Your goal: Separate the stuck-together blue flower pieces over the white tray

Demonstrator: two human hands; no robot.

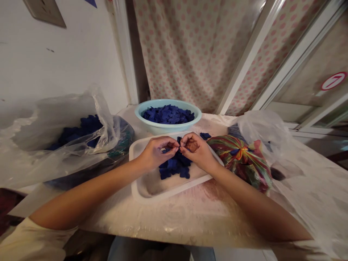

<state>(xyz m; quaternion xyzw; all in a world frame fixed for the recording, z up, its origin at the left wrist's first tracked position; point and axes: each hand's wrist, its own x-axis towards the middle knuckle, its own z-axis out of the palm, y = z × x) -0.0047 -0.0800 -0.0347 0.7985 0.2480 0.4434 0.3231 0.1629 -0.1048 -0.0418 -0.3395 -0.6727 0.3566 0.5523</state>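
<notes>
Left hand (156,153) and right hand (194,151) closed at frame center, fingertips pinching a small dark blue cutout (178,140) above a heap of matching cutouts (174,166) in a white tray (152,183). Light blue basin (160,128) just beyond far tray edge; patterned bag (240,163) against right tray edge.

light: dim, warm indoor | shadows: soft | edges: warped | left hand (155,153): slightly soft

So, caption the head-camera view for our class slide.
Both hands pinch a dark blue cutout above a white tray of matching cutouts.
</notes>
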